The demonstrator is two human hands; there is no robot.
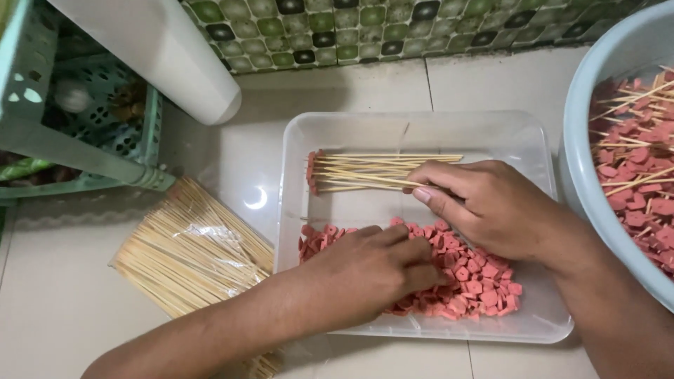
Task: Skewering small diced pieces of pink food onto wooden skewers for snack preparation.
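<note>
A clear plastic tray (421, 130) sits on the tiled floor. Inside it lies a heap of small pink sausage pieces (484, 281) and, at the back, a row of wooden skewers with pink pieces on their left ends (365, 170). My left hand (372, 270) rests palm down on the heap, fingers curled into the pieces. My right hand (484, 203) hovers over the tray's right half, its fingers pinching the right end of a skewer that lies with the row.
A plastic-wrapped bundle of bare skewers (189, 253) lies left of the tray. A pale blue basin (583, 133) with skewered pink pieces stands at the right. A green plastic basket (84, 133) and a white cylinder (161, 49) are at the back left, before a green mosaic wall.
</note>
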